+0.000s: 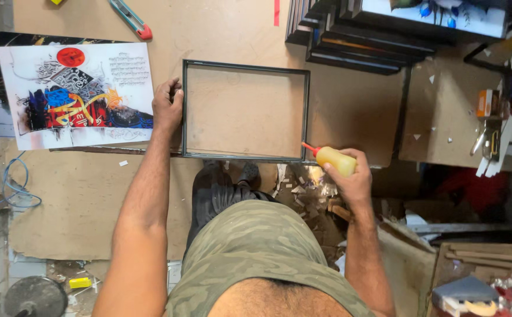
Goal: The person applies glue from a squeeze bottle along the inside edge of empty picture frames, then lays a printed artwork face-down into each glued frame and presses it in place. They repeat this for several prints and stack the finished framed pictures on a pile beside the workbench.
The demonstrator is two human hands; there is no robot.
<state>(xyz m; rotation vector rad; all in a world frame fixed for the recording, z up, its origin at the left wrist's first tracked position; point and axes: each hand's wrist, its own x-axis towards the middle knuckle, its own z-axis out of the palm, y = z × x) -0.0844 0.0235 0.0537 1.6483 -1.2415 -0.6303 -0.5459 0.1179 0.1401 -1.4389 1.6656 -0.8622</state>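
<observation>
The left hand (167, 105) grips the left rail of an empty dark picture frame (245, 66) lying near the table's (350, 105) front edge. The right hand (353, 176) clasps a yellow glue bottle (333, 158), its red nozzle touching the frame's front right corner. A colourful print (77, 94) lies left.

A brown board worktable (232, 29) stands over a floor (303, 194) littered with scraps.
</observation>
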